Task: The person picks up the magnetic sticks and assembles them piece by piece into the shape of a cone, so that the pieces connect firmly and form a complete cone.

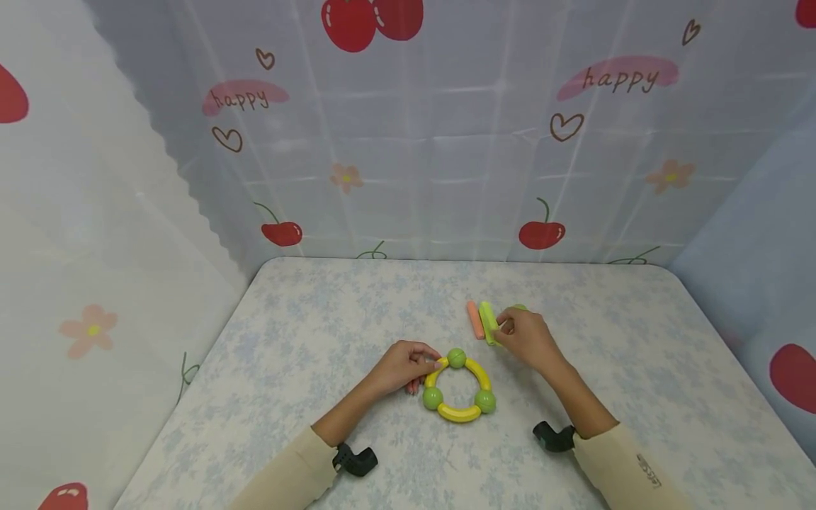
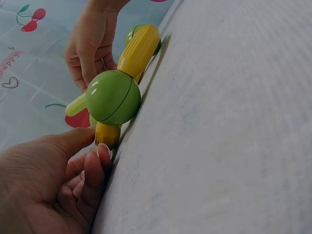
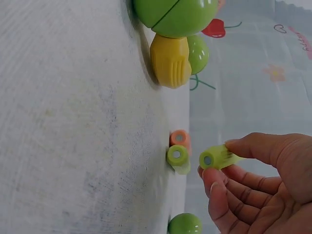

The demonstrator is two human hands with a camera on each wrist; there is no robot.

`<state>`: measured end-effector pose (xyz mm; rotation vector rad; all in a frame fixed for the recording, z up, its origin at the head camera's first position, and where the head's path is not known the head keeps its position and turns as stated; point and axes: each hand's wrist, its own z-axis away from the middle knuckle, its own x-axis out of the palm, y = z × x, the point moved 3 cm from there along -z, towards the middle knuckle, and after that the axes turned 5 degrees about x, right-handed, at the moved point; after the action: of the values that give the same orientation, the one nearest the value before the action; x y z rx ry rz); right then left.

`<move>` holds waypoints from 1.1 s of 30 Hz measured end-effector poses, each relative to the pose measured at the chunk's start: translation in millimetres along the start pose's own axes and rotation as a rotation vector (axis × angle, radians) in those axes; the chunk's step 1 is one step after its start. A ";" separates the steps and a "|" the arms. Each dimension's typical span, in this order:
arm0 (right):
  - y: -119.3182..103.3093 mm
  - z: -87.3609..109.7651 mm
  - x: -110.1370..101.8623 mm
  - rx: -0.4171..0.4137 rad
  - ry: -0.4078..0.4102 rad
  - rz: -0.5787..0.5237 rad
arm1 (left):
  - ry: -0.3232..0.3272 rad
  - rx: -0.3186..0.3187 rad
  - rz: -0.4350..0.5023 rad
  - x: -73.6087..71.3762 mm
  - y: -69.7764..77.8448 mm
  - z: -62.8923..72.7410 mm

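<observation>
A ring of yellow curved rods (image 1: 460, 414) and green balls (image 1: 485, 401) lies on the table. My left hand (image 1: 401, 368) pinches one yellow rod (image 2: 107, 135) at the ring's upper left, beside a green ball (image 2: 114, 97). Between thumb and fingers, my right hand (image 1: 528, 340) holds a light green magnetic rod (image 3: 222, 157), its grey magnet end showing in the right wrist view. Just left of that hand lie another light green rod (image 1: 487, 315) and an orange rod (image 1: 474, 320), side by side. A loose green ball (image 3: 185, 224) sits behind the right hand.
The table (image 1: 306, 326) has a pale blue floral cover. A printed curtain (image 1: 446, 142) stands along the back edge, with more sheets at both sides. Black wrist cameras (image 1: 553, 437) sit at both sleeves, low over the table.
</observation>
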<state>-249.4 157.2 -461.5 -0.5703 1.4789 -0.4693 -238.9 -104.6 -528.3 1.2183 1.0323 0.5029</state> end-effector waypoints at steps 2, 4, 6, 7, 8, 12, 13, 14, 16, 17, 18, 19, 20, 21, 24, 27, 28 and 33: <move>-3.0 0.7 0.2 -0.024 0.004 -0.012 | 0.003 0.002 -0.002 0.1 -0.9 -0.6; -6.1 1.5 0.2 -0.046 0.005 -0.026 | 0.004 0.003 -0.001 0.3 -1.3 -1.1; -8.9 1.9 0.2 -0.073 0.002 -0.048 | 0.006 0.004 0.002 0.4 -0.9 -1.2; -10.2 1.9 0.7 -0.087 -0.002 -0.063 | 0.007 0.005 0.003 0.3 -0.9 -1.3; -11.3 2.1 1.3 -0.103 -0.010 -0.081 | 0.008 0.006 0.006 0.4 -0.7 -1.3; -13.7 3.5 6.0 -0.178 -0.041 -0.160 | 0.009 0.004 0.011 0.2 -0.5 -1.0; -13.9 4.1 7.7 -0.197 -0.050 -0.180 | 0.008 0.004 0.010 0.2 -0.7 -1.2; -14.0 4.7 9.4 -0.215 -0.058 -0.201 | 0.008 0.003 0.011 0.2 -0.6 -1.1; -14.3 5.5 13.2 -0.245 -0.072 -0.244 | 0.008 0.002 0.009 0.1 -0.2 -0.9; -14.9 6.2 14.6 -0.259 -0.080 -0.267 | 0.008 0.002 0.010 0.1 0.0 -0.9; -15.7 6.5 16.0 -0.270 -0.085 -0.283 | 0.007 0.003 0.010 0.0 0.5 -0.8; -16.6 6.8 17.3 -0.279 -0.092 -0.302 | 0.006 0.002 0.011 0.1 0.3 -0.9; -17.8 6.9 18.6 -0.286 -0.097 -0.315 | 0.006 -0.001 0.011 0.0 0.3 -0.9; -19.2 7.3 19.8 -0.292 -0.105 -0.327 | 0.005 -0.003 0.012 0.0 0.6 -0.8; -22.7 8.3 23.0 -0.317 -0.121 -0.338 | 0.003 -0.013 0.020 -0.5 1.4 -0.6; -23.3 9.1 26.2 -0.326 -0.132 -0.339 | 0.003 -0.018 0.025 -0.6 1.9 -0.3; -23.1 9.2 27.1 -0.328 -0.134 -0.337 | 0.003 -0.018 0.025 -0.6 1.7 -0.3; -22.2 8.8 30.8 -0.340 -0.149 -0.317 | 0.003 -0.010 0.019 -0.6 1.8 -0.9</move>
<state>-238.1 121.4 -471.9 -1.0969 1.3365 -0.4112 -239.6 -104.1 -526.4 1.2201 1.0206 0.5237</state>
